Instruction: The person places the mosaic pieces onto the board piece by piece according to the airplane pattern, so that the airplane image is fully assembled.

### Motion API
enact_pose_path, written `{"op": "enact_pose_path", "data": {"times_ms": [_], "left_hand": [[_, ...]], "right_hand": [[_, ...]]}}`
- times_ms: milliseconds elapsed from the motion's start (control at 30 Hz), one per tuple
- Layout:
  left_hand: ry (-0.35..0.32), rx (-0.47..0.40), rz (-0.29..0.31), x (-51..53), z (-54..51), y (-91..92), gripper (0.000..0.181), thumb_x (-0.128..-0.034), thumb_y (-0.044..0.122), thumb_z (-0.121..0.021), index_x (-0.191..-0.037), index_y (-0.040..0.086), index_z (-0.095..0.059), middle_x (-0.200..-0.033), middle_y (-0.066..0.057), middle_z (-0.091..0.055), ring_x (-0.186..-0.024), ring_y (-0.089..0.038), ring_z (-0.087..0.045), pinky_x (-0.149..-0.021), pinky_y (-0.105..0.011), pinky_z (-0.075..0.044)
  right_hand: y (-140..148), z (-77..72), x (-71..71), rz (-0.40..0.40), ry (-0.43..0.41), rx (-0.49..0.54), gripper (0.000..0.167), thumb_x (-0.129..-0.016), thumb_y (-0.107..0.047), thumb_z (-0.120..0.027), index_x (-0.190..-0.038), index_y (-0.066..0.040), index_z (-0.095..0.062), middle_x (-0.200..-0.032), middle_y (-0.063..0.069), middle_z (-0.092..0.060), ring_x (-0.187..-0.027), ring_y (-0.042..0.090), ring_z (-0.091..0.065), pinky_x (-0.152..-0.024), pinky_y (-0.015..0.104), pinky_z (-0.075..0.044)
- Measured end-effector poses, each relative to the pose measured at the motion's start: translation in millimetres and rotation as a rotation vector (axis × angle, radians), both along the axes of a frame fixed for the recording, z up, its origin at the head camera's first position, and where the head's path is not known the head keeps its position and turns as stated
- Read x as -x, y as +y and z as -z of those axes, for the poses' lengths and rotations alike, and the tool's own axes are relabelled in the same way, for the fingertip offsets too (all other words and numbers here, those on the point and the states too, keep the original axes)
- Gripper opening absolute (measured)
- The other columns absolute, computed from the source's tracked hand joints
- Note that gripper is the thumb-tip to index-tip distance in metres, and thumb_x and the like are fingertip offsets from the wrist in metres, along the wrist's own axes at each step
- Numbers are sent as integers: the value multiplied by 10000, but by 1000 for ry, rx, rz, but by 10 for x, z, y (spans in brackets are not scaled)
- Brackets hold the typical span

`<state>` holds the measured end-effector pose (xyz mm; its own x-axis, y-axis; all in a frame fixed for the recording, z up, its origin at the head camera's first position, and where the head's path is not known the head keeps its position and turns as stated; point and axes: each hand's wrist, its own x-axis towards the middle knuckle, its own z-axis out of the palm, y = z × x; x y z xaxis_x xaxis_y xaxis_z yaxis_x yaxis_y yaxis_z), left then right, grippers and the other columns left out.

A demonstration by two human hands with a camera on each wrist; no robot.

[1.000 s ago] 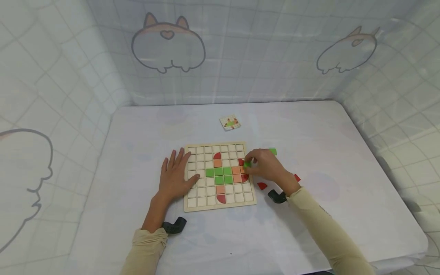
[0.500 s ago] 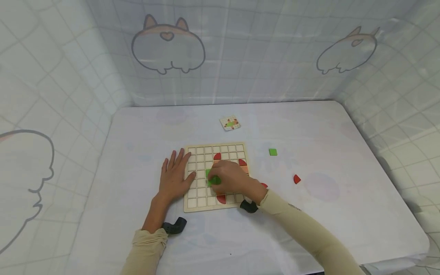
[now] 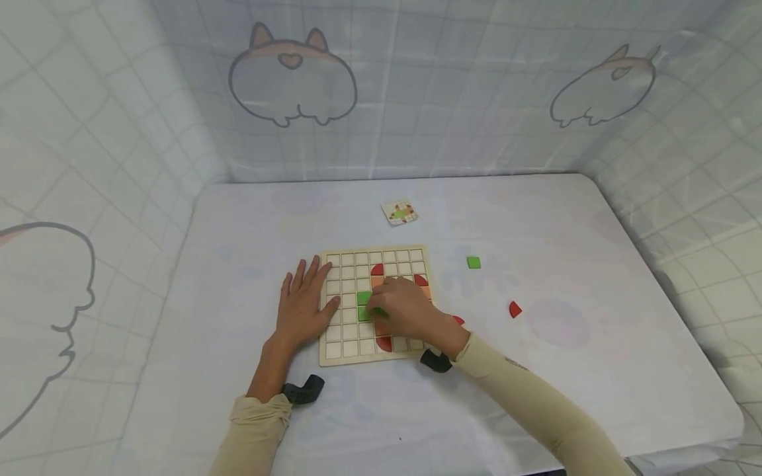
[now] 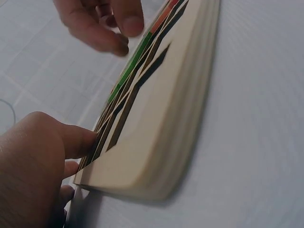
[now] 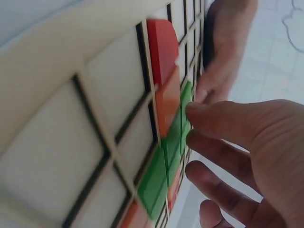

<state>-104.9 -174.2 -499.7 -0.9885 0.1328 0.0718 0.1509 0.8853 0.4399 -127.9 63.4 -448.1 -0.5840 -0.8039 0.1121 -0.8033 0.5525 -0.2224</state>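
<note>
A wooden grid board (image 3: 341, 357) lies on the table with coloured tiles in its cells. My left hand (image 3: 302, 307) rests along the board's left edge, fingers straight and spread, thumb on the grid. Over the middle of the board is my right hand (image 3: 405, 307), its fingers loosely bent and its thumb apart from the index finger in the right wrist view. Those fingertips are at a green square tile (image 5: 185, 118) seated in a cell; whether they touch it I cannot tell. Beside it sit an orange tile (image 5: 168, 102) and a red quarter-round tile (image 5: 162, 50). My right hand hides several tiles.
A small pattern card (image 3: 399, 212) lies behind the board. To the right are a loose green tile (image 3: 473, 262) and a loose red piece (image 3: 514, 309). Another red piece (image 3: 458, 320) is partly covered by my right wrist.
My right hand has carried a green tile from the board's right side to its middle. The tile now sits in a cell left of the other greens. My left hand has stayed put.
</note>
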Motion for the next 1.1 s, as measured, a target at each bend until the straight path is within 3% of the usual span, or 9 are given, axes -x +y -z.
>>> {"op": "enact_pose_path", "data": {"times_ms": [233, 400, 567, 667, 867, 1100], "left_hand": [[-10, -6, -2, -21, -1, 19, 723, -920, 384, -560, -1547, 125, -307, -1625, -129, -146, -1489, -331, -26, -1160, -533, 6], [-17, -5, -2, -34, 9, 21, 699, -938, 357, -545, -1554, 140, -297, -1628, -117, -142, -1491, -320, -17, -1162, -520, 13], [-2, -8, -1, -33, 20, 17, 674, -957, 330, -520, -1561, 144, -285, -1630, -105, -139, -1492, -314, -9, -1163, -510, 24], [5, -13, -2, -25, 22, 10, 671, -959, 324, -516, -1561, 139, -284, -1631, -104, -135, -1492, -311, -3, -1163, -506, 30], [20, -17, 3, -10, 30, -2, 669, -957, 323, -516, -1558, 132, -290, -1628, -113, -144, -1490, -325, -23, -1161, -516, 19], [19, -20, 8, -9, 17, -7, 661, -967, 328, -504, -1558, 126, -286, -1629, -115, -135, -1489, -330, -17, -1160, -516, 23]], "right_hand": [[414, -27, -29, 114, -57, 144, 107, -794, -149, -830, -883, -183, -780, -835, -85, -682, -765, 104, -578, -709, 297, -469], [804, -30, -133, 253, -123, 91, 109, -820, -175, -802, -923, -162, -768, -859, -68, -664, -772, 114, -556, -674, 286, -485], [1115, -38, -263, 375, -196, 4, 271, -804, -204, -828, -1040, -90, -761, -952, -20, -657, -845, 145, -579, -737, 313, -520], [1227, -17, -310, 398, -228, 8, 257, -800, -177, -835, -1026, -76, -764, -926, -19, -638, -812, 130, -562, -732, 300, -518], [1327, 46, -344, 431, -313, 115, 196, -790, -107, -839, -974, -87, -773, -899, -48, -623, -795, 111, -564, -710, 259, -522], [1350, 36, -269, 424, -418, 185, 188, -782, -51, -835, -912, -103, -709, -834, -63, -613, -749, 117, -562, -676, 260, -524]]}}
